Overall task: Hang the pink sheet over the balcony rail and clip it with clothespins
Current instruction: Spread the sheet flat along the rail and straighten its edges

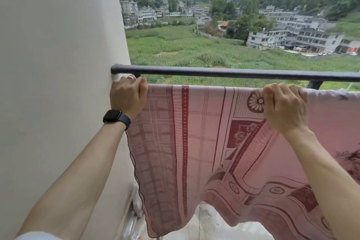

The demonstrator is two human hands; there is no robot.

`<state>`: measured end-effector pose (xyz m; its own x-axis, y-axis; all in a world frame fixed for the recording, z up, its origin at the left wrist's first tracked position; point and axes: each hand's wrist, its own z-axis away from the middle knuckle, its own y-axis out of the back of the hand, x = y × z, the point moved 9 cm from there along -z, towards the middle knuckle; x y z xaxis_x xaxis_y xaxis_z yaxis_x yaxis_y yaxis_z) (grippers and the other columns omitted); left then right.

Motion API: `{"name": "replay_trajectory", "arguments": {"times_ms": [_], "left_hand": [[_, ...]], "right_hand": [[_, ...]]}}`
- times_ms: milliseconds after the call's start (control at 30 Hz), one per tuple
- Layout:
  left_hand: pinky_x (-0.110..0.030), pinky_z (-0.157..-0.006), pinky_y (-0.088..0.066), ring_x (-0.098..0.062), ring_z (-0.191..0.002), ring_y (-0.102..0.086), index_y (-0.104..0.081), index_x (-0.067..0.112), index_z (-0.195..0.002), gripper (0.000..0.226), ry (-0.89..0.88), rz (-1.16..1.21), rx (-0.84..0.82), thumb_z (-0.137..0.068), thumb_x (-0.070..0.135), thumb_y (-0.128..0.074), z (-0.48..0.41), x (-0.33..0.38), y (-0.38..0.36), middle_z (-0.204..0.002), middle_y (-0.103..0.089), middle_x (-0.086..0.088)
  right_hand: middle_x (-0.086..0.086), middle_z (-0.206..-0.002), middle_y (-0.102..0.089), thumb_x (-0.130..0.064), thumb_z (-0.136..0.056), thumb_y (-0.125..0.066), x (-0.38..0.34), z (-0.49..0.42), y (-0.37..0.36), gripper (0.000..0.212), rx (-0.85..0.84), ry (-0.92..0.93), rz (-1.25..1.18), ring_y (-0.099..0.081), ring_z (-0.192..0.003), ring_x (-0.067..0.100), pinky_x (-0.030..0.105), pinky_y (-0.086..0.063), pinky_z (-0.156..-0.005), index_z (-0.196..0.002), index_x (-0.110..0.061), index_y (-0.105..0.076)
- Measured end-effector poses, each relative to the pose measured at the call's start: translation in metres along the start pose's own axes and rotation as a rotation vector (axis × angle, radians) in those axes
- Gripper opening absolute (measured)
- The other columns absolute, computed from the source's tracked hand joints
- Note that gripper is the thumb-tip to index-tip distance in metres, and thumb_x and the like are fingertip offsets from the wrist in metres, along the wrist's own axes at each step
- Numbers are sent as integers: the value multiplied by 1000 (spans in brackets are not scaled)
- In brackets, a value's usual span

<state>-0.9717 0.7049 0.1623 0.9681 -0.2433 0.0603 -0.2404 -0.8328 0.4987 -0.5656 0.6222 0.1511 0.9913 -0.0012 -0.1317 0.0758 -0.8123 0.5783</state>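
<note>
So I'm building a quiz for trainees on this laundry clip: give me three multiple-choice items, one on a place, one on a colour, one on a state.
1. Where does the left hand grip the pink patterned sheet?
A. at its top corner beside the pale wall
B. at its bottom hem
C. at its middle

2. What colour is the watch on the left wrist?
A. white
B. black
C. red

3. How is the sheet secured now?
A. clipped with clothespins
B. knotted to the dark metal balcony rail
C. held by both hands, no pins visible

Answers:
1 A, the hand closes on the top corner beside the wall.
2 B, band and face are black.
3 C, the right hand grips the top edge too, and no clothespin shows.
</note>
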Motion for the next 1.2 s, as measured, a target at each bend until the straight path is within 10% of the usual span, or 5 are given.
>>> {"name": "replay_trajectory", "arguments": {"times_ms": [267, 700, 867, 1033, 1200], "left_hand": [[-55, -107, -26, -31, -111, -56, -69, 20, -102, 33, 214, -56, -42, -95, 39, -42, 2, 49, 15, -107, -70, -10], [-47, -93, -33, -31, -93, -49, -58, 16, -102, 45, -39, 43, -108, -102, 47, -25, 25, 165, -20, -99, -59, -11], [-48, -107, -27, -26, -102, -58, -64, 20, -110, 43, -56, 62, -61, -100, 47, -32, 14, 219, 2, -108, -67, -6], [-49, -104, -33, -27, -100, -61, -66, 18, -112, 46, -139, 162, -144, -100, 49, -34, 22, 321, -11, -106, -70, -7], [-53, -110, -29, -33, -123, -49, -55, 14, -131, 41, -186, 66, -95, -103, 38, -38, 47, 315, -19, -127, -58, -9]], "right_hand": [[4, -142, -51, -53, -100, -34, 50, 10, 23, 45, 146, -213, 51, -34, -140, 23, 57, -6, -115, -124, -23, -57], [4, -142, -55, -31, -102, -49, 82, 48, 52, 36, 121, 224, -27, -49, -132, 27, 51, -23, -113, -135, -18, -60], [7, -140, -51, -51, -101, -37, 139, -1, 58, 46, 51, -35, 15, -44, -131, 26, 49, -18, -111, -130, -20, -55], [9, -97, -72, -42, -107, -32, 165, 9, 56, 50, 69, 62, -116, -61, -96, 32, 47, -36, -99, -101, -10, -71], [9, -134, -64, -22, -105, -50, 193, 46, 70, 32, 236, 127, -113, -54, -131, 28, 54, -33, -114, -131, -9, -65]]}}
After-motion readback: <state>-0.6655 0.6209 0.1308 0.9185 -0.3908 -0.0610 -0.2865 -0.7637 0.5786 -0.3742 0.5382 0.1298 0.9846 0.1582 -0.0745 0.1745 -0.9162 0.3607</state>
